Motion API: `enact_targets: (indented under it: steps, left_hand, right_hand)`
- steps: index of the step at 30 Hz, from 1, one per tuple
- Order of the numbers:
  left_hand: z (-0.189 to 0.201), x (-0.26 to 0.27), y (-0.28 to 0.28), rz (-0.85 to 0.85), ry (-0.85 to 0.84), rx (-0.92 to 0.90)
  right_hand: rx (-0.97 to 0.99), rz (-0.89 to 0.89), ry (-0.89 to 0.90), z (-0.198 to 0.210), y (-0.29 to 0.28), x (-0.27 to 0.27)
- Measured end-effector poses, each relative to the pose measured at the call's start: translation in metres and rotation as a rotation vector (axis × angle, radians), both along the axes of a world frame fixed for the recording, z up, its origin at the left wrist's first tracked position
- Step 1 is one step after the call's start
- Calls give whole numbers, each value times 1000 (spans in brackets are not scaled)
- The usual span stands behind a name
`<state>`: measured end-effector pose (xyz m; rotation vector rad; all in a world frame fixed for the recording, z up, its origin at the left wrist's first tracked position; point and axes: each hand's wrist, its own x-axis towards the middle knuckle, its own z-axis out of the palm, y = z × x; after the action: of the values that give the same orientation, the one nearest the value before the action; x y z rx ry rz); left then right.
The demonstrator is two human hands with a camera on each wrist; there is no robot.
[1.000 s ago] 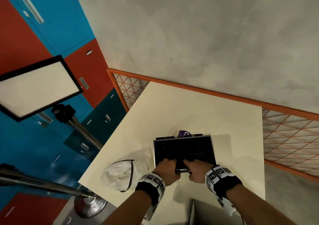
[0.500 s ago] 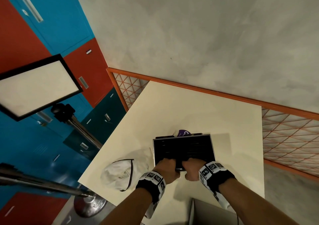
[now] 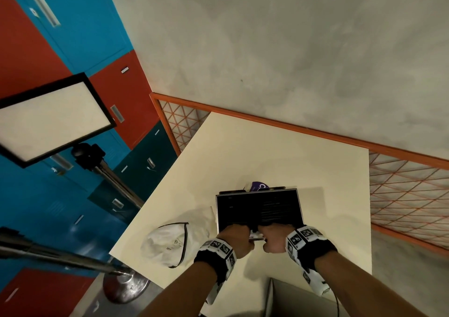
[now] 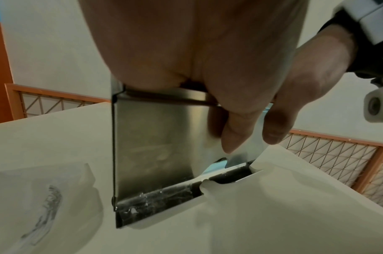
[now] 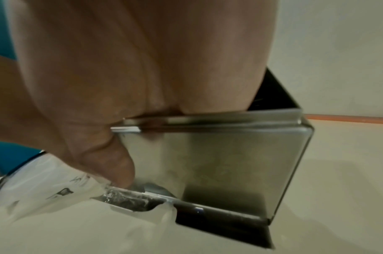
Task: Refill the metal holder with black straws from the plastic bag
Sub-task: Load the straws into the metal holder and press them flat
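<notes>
The open-topped metal holder (image 3: 260, 209) stands on the cream table (image 3: 279, 161), dark inside with black straws (image 3: 277, 211) lying across it. My left hand (image 3: 234, 240) and right hand (image 3: 273, 240) sit side by side at its near rim. Both curl their fingers over the rim into the box and rest their thumbs on the front wall. In the left wrist view my left hand (image 4: 197, 51) grips the holder (image 4: 151, 146) from above. In the right wrist view my right hand (image 5: 131, 68) grips the holder (image 5: 229, 163) the same way. The crumpled plastic bag (image 3: 170, 243) lies left of the holder.
A purple-and-white packet (image 3: 258, 186) pokes out behind the holder. A grey box (image 3: 291, 297) stands at the table's near edge by my right forearm. A light panel (image 3: 48, 120) on a metal stand is off the table's left. An orange lattice fence (image 3: 401, 190) runs along the wall.
My right hand has drawn in a little toward the left hand on the holder's near rim. The holder and the bag stay where they were.
</notes>
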<state>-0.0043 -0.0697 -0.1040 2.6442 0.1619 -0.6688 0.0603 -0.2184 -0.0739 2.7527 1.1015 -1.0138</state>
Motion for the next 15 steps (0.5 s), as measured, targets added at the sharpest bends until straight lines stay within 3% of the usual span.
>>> enact_targets:
  steps: [9,13,15]
  left_hand:
    - [10,6,1,-20,-57,95]
    - [20,14,9,-168,-158,210]
    - [23,18,14,-208,-224,168]
  right_hand:
    - [61,-50,29,5,0,5]
    - [42,-56,10,19,0,16]
    - [91,-67,31,29,-2,25]
